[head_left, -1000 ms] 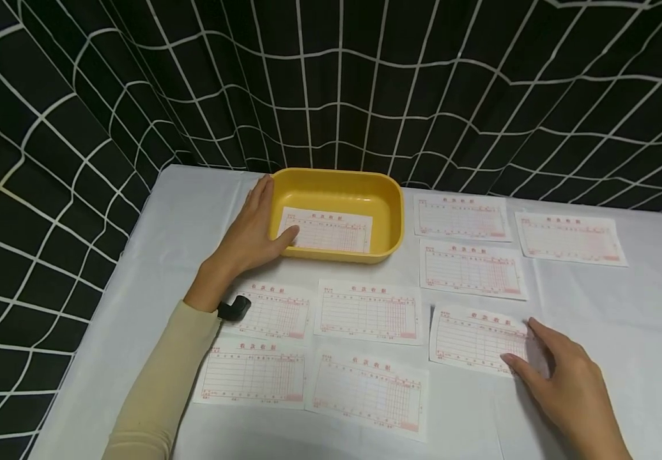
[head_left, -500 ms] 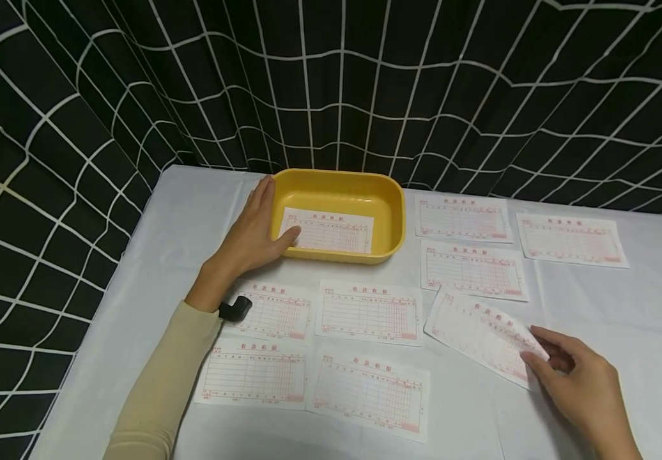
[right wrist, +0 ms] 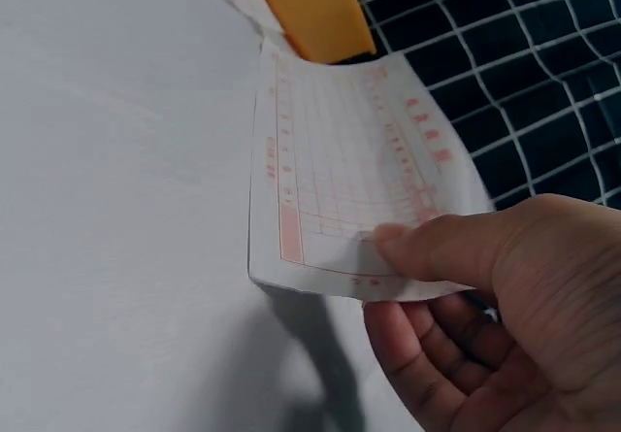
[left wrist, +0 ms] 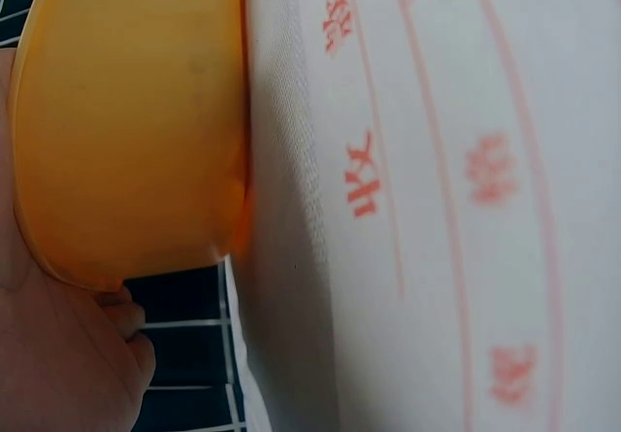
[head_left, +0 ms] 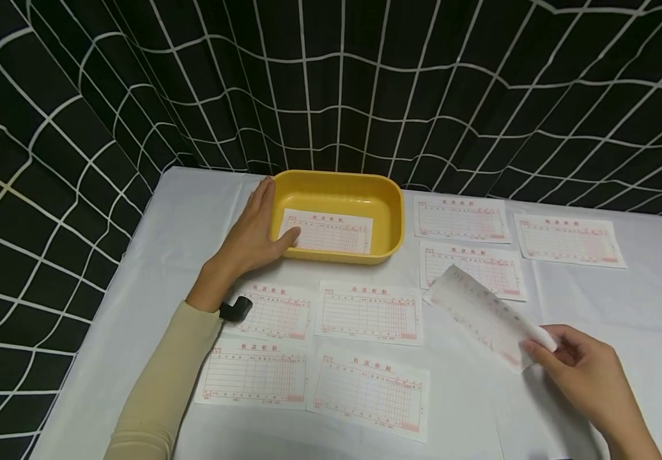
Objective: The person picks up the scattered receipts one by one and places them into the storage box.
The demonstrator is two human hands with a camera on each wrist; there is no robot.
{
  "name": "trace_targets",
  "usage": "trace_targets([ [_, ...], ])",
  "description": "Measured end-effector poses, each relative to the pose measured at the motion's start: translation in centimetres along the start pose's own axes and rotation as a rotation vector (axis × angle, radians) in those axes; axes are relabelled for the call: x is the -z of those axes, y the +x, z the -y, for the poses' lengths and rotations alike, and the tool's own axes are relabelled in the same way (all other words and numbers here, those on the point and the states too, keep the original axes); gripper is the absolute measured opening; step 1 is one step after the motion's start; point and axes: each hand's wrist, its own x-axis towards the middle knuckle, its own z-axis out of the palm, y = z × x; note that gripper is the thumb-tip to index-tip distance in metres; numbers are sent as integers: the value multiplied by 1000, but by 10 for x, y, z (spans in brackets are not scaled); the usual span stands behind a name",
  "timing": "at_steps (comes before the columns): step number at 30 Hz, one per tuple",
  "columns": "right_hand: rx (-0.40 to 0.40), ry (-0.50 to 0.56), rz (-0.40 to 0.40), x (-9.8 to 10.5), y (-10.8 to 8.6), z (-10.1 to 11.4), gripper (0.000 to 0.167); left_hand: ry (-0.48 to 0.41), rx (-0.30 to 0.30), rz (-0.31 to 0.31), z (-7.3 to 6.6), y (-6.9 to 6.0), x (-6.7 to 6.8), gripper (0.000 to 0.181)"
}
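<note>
My right hand point(head_left: 592, 377) pinches the right end of a printed receipt slip point(head_left: 486, 316) between thumb and fingers. The slip is lifted and tilted, its far left corner over another receipt point(head_left: 480, 262). In the right wrist view, the thumb lies on the printed face of the slip point(right wrist: 340, 170), fingers beneath. At the left end of a yellow plastic tray point(head_left: 391, 246), my left hand point(head_left: 245, 233) grips the wall, thumb over the front rim. One receipt point(head_left: 337, 231) lies inside the tray. The left wrist view shows the tray's outer wall point(left wrist: 136, 112) close to the hand.
Several receipts lie flat on the white cloth: two point(head_left: 460, 219) point(head_left: 569, 239) at the back right, others point(head_left: 368, 312) point(head_left: 368, 396) point(head_left: 253, 374) in front of the tray. One point(head_left: 276, 311) is partly under the left wrist. A black curtain with white grid lines point(head_left: 337, 83) stands behind.
My right hand has lifted the receipt off the cloth, drawn it slightly right and tilted it up, its far left corner rising over the receipt behind. The left hand and tray have not moved.
</note>
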Motion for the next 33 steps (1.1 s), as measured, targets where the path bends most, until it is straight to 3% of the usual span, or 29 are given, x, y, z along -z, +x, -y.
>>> trace_targets([
  [8,45,153,-63,9,18,19,30,-4,-8,7,0,2,-1,105],
  [13,42,268,-47,13,36,37,21,0,-8,3,1,1,0,105],
  [20,105,499,-13,13,64,68,13,3,-18,2,4,2,-2,105],
  [25,102,531,18,9,82,97,14,-2,-18,4,3,2,-4,105],
  [33,107,438,71,-11,111,148,29,-2,-19,7,1,0,-1,105],
])
